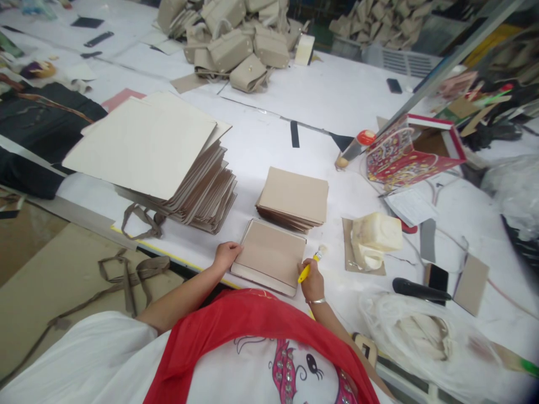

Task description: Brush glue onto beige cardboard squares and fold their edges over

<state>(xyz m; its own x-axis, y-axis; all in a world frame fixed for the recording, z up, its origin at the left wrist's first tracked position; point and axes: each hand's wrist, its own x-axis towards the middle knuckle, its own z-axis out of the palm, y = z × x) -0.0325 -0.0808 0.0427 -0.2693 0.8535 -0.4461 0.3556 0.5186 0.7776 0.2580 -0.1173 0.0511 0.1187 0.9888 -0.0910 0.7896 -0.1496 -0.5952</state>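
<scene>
A beige rectangular panel (pixel 272 255) with a pale border lies on the white table just in front of me. My left hand (pixel 226 255) rests on its left edge with curled fingers, pressing it down. My right hand (pixel 312 280) sits at the panel's right edge, closed round a yellow-handled brush (pixel 310 265) whose bristles point up and to the right. Behind the panel is a low stack of the same beige pieces (pixel 293 197).
A tall, fanned pile of larger cream boards (pixel 168 163) stands at the left. A whitish glue jug (pixel 374 238) sits on a card to the right, beside a phone (pixel 438 276), a red patterned box (pixel 410 150) and a plastic bag (pixel 421 331). Beige handbags (pixel 236 39) are heaped at the back.
</scene>
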